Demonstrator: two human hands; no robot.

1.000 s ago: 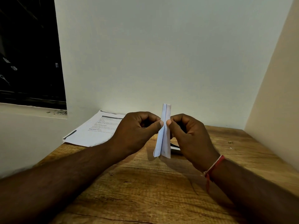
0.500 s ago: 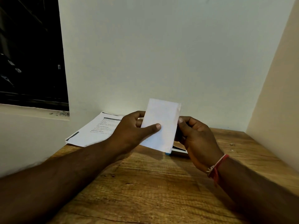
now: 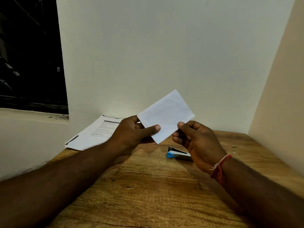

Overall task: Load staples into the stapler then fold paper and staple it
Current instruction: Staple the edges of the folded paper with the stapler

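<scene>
Thumb and fingers of your left hand (image 3: pixel 136 130) pinch the folded paper (image 3: pixel 166 116) at its near corner, and your right hand (image 3: pixel 197 140) nips the opposite edge between thumb and curled fingers. Both grips are clamped on the one small white rectangle, held in the air with its far corner tilted up. It is thin, smooth stock held only at the margins, so if you free one hand for the stapler the layers may slip out of register or spring open, and a staple would then catch only some of them. A tiny dark mark beside your left thumb is too small to identify. Just below your right grip lies the stapler (image 3: pixel 176 153), blue-capped and metal-bodied, partly hidden by that hand, on the coarse-grained wooden table (image 3: pixel 148 186). Beyond your left grip lie flat printed sheets (image 3: pixel 95 135).
</scene>
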